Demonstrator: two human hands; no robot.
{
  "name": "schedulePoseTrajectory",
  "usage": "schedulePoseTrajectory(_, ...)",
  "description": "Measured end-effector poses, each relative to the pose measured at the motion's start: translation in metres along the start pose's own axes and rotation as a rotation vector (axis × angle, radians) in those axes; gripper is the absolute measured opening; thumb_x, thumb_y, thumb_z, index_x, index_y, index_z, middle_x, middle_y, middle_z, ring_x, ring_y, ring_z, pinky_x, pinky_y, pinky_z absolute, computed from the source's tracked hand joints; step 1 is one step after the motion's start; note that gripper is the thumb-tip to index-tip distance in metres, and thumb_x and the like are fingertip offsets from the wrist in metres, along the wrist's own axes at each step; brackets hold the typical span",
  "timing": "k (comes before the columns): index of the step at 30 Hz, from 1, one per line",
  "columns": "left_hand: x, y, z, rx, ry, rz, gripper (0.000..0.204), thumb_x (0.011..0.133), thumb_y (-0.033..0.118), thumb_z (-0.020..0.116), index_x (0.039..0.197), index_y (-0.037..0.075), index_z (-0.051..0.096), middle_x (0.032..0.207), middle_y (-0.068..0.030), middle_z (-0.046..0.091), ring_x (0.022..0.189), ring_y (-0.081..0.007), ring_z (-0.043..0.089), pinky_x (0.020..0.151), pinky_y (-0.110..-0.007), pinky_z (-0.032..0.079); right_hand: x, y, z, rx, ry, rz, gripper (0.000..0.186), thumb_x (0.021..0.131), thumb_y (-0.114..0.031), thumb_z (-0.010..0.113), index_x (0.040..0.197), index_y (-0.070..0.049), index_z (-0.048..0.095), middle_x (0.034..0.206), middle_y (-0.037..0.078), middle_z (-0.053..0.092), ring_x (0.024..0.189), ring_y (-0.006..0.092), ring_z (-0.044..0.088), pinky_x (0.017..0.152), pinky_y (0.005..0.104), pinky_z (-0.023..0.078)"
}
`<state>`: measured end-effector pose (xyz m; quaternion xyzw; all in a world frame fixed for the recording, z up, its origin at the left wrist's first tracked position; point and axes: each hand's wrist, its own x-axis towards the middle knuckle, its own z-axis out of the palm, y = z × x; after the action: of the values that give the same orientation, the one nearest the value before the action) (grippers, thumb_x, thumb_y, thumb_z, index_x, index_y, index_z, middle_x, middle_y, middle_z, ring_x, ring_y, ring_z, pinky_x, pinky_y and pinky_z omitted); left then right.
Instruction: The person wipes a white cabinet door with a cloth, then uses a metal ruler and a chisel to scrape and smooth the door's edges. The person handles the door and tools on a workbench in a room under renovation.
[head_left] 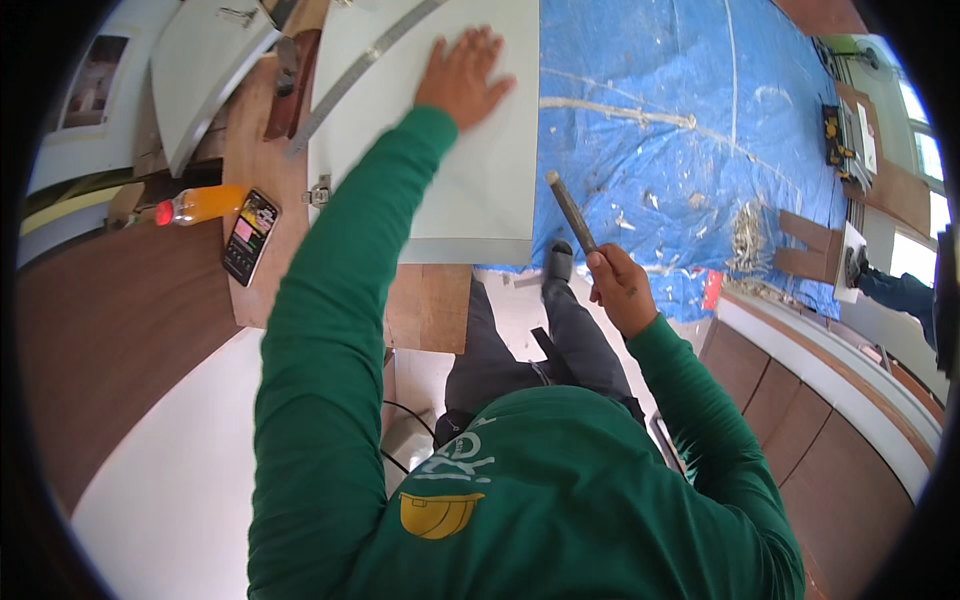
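My left hand (466, 78) is open over a white cabinet door panel (475, 180), fingers spread and palm down near its far end. Whether the palm presses on it, I cannot tell. A metal ruler (360, 65) runs slantwise along the panel's left side, and a metal hinge (319, 192) sits at its left edge. Off the panel's right edge, my right hand (622, 290) is closed round one end of a short grey-brown stick (572, 212). Its free end points up and to the left; the gripped end is hidden in my fist.
Left of the panel, a phone (252, 238) and an orange drink bottle (205, 204) lie by the wooden bench's (425, 310) edge. Another white panel (205, 75) leans behind. A littered blue tarp (640, 150) covers the floor at right. Another person's arm (895, 293) shows far right.
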<state>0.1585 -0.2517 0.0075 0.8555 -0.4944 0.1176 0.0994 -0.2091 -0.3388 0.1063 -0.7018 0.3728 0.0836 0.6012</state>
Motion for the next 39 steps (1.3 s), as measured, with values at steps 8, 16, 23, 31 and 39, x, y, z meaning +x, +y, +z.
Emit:
schedulePoseTrajectory(8, 0.025, -0.034, 0.002, -0.160, 0.122, -0.131, 0.054, 0.106, 0.031, 0.048, 0.143, -0.008, 0.051, 0.150, -0.0276, 0.051, 0.144, -0.0384, 0.044, 0.123, -0.048, 0.029, 0.005, 0.026, 0.044, -0.286, 0.010, -0.069, 0.035, 0.105, -0.029, 0.062, 0.086, 0.000, 0.058, 0.062, 0.009, 0.047, 0.057, 0.0165, 0.041, 0.054, 0.0363, 0.037)
schedulePoseTrajectory(16, 0.022, -0.045, 0.006, -0.162, 0.186, -0.080, 0.047, 0.106, 0.027, 0.046, 0.136, -0.008, 0.058, 0.142, -0.0270, 0.058, 0.137, -0.0398, 0.051, 0.120, -0.048, 0.033, 0.045, 0.019, 0.051, -0.269, 0.017, -0.160, 0.041, 0.103, -0.031, 0.064, 0.077, -0.001, 0.055, 0.057, 0.012, 0.045, 0.052, 0.0183, 0.041, 0.051, 0.0376, 0.037)
schedulePoseTrajectory(23, 0.026, -0.041, 0.009, -0.200, 0.180, -0.091, 0.046, 0.108, 0.026, 0.043, 0.134, -0.008, 0.059, 0.142, -0.0267, 0.058, 0.137, -0.0403, 0.050, 0.119, -0.047, 0.035, 0.039, 0.010, 0.046, -0.350, 0.008, -0.124, 0.044, 0.103, -0.038, 0.063, 0.081, 0.000, 0.059, 0.060, 0.016, 0.052, 0.052, 0.0305, 0.050, 0.054, 0.0410, 0.042)
schedulePoseTrajectory(31, 0.027, -0.040, 0.009, -0.218, 0.193, -0.099, 0.046, 0.109, 0.027, 0.042, 0.133, -0.008, 0.059, 0.143, -0.0271, 0.057, 0.135, -0.0417, 0.050, 0.119, -0.048, 0.034, 0.100, -0.008, 0.048, -0.206, 0.086, -0.081, 0.047, 0.103, -0.041, 0.062, 0.083, 0.001, 0.059, 0.061, 0.019, 0.051, 0.053, 0.0316, 0.048, 0.053, 0.0415, 0.042)
schedulePoseTrajectory(39, 0.016, -0.035, 0.005, -0.103, 0.221, -0.193, 0.043, 0.109, 0.026, 0.042, 0.132, -0.006, 0.059, 0.141, -0.0267, 0.057, 0.133, -0.0428, 0.050, 0.118, -0.055, 0.032, 0.061, 0.011, 0.039, -0.258, 0.102, -0.105, 0.042, 0.102, -0.034, 0.066, 0.080, 0.002, 0.061, 0.062, 0.019, 0.052, 0.055, 0.0254, 0.048, 0.056, 0.0406, 0.043)
